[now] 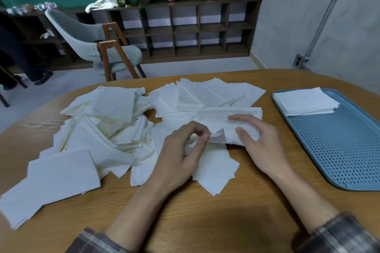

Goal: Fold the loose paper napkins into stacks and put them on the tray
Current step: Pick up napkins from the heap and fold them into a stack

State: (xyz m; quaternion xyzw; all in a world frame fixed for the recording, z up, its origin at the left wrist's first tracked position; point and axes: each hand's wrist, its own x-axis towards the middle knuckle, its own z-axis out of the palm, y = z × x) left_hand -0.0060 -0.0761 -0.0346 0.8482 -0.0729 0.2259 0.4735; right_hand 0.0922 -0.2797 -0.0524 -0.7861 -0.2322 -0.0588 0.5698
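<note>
Item: napkin (225,126), white paper, partly crumpled. It is held just above the middle of the tabletop (205,222), between both hands.

Left hand (183,150): the forearm comes in from the near edge, angled toward the far right, back of the hand up. The fingers are curled in tight, with thumb and forefinger pinching the napkin's bunched left end.

Right hand (262,142): the forearm comes in from the near right, angled toward the far left. The hand is half closed, with the thumb pressed on the napkin's near face and the fingers wrapped over its far edge, gripping the right end.

Sleeves (339,234): plaid, pushed back to mid-forearm at the near edge.

Loose napkins (107,129): a white, unsorted heap of overlapping sheets covering the left half of the tabletop and running along the far edge to the middle. A few flat sheets lie directly under the hands.

Tray (339,150): blue and perforated, lying at the right edge of the tabletop, well apart from the hands.

Folded stack (306,101): square white napkins, squared up, in the tray's far corner nearest the tabletop's middle.
</note>
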